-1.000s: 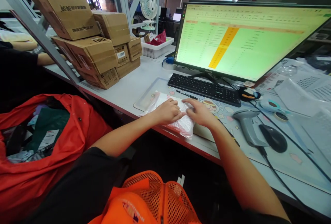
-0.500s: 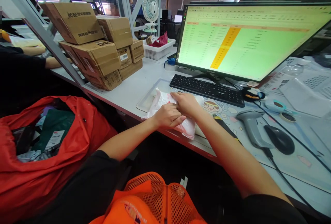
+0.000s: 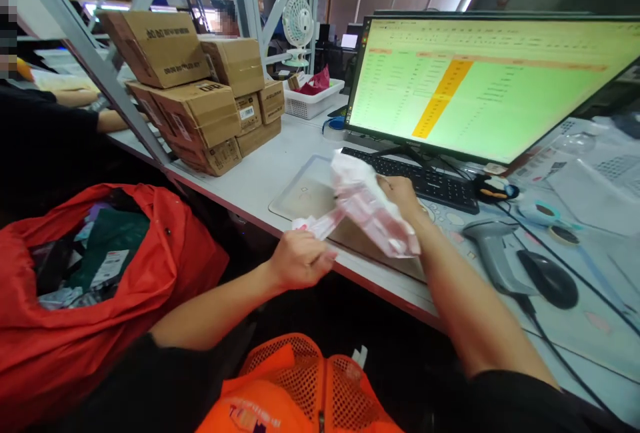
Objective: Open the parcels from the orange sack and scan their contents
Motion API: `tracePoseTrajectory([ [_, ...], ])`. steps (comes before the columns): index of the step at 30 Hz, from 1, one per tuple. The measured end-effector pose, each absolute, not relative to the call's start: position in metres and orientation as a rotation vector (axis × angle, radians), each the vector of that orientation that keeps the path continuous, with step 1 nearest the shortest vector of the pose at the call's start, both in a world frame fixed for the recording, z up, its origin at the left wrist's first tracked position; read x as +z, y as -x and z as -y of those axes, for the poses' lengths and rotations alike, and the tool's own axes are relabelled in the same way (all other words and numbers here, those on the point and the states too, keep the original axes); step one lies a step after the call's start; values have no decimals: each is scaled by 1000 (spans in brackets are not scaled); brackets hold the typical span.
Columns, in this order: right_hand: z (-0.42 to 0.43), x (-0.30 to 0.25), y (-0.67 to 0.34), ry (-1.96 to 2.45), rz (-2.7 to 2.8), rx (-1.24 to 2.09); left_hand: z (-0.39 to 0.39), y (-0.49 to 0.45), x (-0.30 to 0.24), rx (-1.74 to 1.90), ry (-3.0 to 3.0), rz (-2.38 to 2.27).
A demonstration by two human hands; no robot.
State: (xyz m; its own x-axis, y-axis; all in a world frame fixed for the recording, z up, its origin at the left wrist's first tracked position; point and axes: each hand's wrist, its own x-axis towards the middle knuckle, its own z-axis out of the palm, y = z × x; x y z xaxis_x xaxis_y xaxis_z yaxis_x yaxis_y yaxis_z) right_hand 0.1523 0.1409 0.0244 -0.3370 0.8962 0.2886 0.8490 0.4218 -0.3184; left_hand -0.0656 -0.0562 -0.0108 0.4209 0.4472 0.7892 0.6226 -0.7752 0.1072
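Note:
A white and pinkish plastic bag (image 3: 373, 209), blurred by motion, is lifted above the desk mat (image 3: 303, 193). My right hand (image 3: 403, 194) grips its far right side, the fingers partly hidden behind the plastic. Closed in a fist, my left hand (image 3: 303, 261) pulls on a stretched strip of the same plastic near the desk's front edge. The strip runs from the left fist up to the body of the bag. What the bag contains cannot be made out.
Behind the bag are a keyboard (image 3: 435, 183) and a monitor (image 3: 480, 86). A barcode scanner (image 3: 493, 253) and a mouse (image 3: 547, 277) lie at right. Cardboard boxes (image 3: 185, 109) are stacked at left, above a red sack (image 3: 185, 239) of packages. Another person's arm (image 3: 113, 121) shows far left.
The bag has come up off the mat and turned. My hands, close together before, have moved apart: the left toward me and left, the right to the right, with plastic stretched between them.

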Motion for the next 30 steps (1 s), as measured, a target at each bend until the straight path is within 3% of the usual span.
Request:
tracePoseTrajectory([
  [7,-133,21,-113,1579,2451,40,60,102,-46,-1127,2476,1343],
  [13,-116,29,-106,1602,2515,56,50,97,-7,-1347,2579,1195],
  [17,-111,40,-109,1506,2607,237,0,81,8,-1027,2728,1301],
  [22,-80,44,-160,1467,2546,191,-35,76,-5,-694,2759,1514],
  [27,-25,-8,-261,1909,2256,-152,-30,86,-11,-854,2731,1656],
  [30,-3,-38,-299,1990,2229,-258,-35,90,-18,-1298,2717,1610],
])
